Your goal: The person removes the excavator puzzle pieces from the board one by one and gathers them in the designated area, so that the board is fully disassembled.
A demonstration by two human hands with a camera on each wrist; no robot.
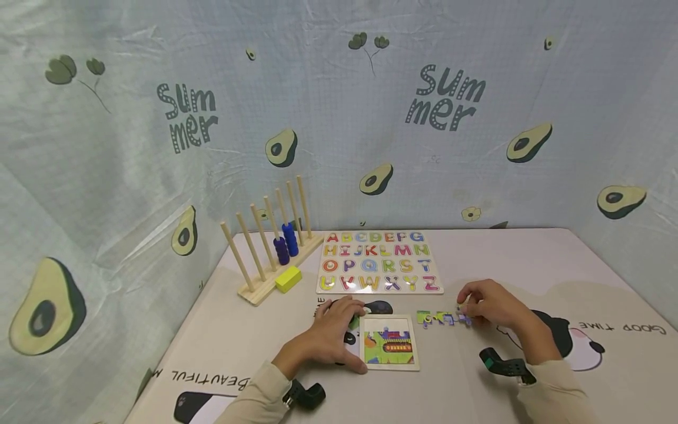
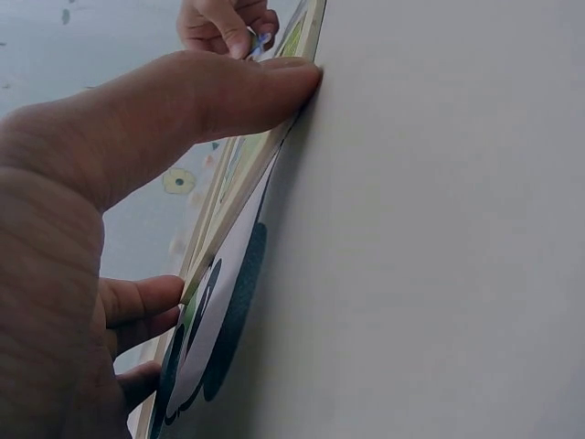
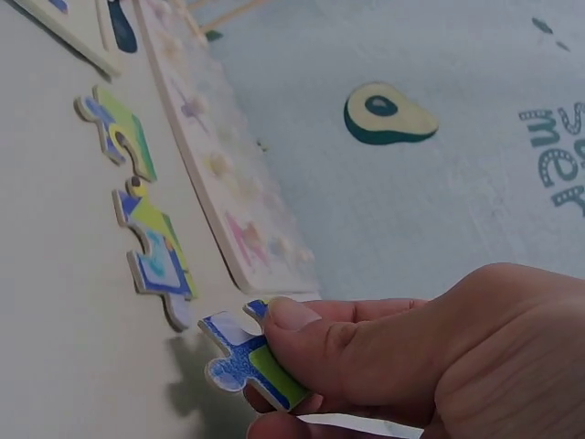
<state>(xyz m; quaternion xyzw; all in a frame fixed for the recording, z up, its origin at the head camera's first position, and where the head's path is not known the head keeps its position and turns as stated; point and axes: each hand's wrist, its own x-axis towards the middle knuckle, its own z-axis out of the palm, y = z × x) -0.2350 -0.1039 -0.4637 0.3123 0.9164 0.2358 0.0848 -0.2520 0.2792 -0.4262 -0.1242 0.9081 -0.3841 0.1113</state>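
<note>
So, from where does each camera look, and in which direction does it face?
Head: worn high, looks forward and down at the table; both hands and sleeves show.
Left wrist: low beside the left hand, looks along the puzzle tray.
Right wrist: behind the right hand, which pinches a puzzle piece.
Head and left wrist views share the tray.

Lighting is even and soft across the head view — no hard glare, only faint shadows under the hands. Wide-angle distortion bends the backdrop [image 1: 339, 106] and table edge [image 1: 175, 347] toward the frame borders. The left wrist view is dimmer; the left hand [image 2: 110, 183] fills it, blurred and shaded. In the right wrist view the puzzle piece [image 3: 247, 357] is sharp and casts a soft shadow — the alphabet board [image 3: 228, 183] behind is out of focus.
</note>
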